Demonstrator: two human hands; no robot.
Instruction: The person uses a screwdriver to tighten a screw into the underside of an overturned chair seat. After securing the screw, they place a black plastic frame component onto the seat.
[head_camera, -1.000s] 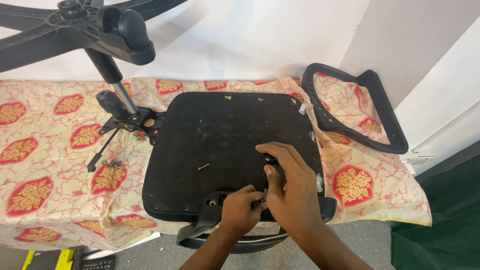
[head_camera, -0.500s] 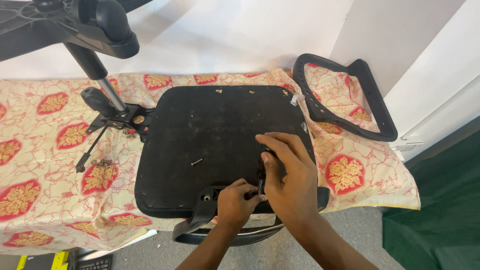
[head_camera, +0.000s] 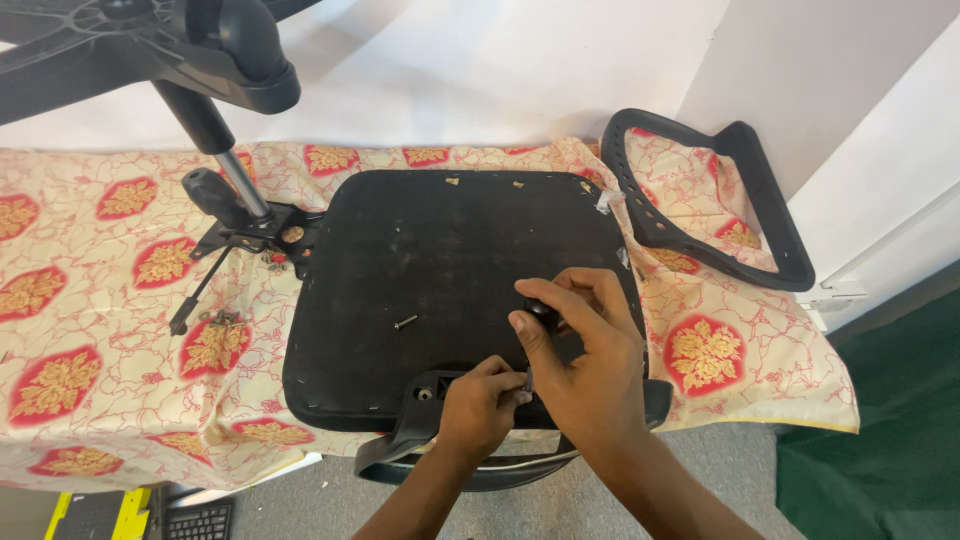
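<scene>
An upturned black chair seat (head_camera: 450, 250) lies on a table under a cream cloth with red flowers (head_camera: 100, 300). My right hand (head_camera: 585, 355) is closed round the black handle of a screwdriver (head_camera: 543, 313), which stands upright over the seat's near edge. My left hand (head_camera: 483, 405) pinches the tool's tip just beside a black armrest bracket (head_camera: 425, 405) at that edge. A loose screw (head_camera: 405, 321) rests on the seat, left of my hands.
A black star-shaped chair base with its gas-lift column (head_camera: 215, 140) leans over the table's left, attached to a tilt mechanism (head_camera: 255, 235). A black armrest loop (head_camera: 700, 200) lies at the right. A keyboard (head_camera: 195, 522) sits on the floor below.
My view has shifted slightly. Both hands stayed at the seat's near edge; the right hand turned a little on the screwdriver handle.
</scene>
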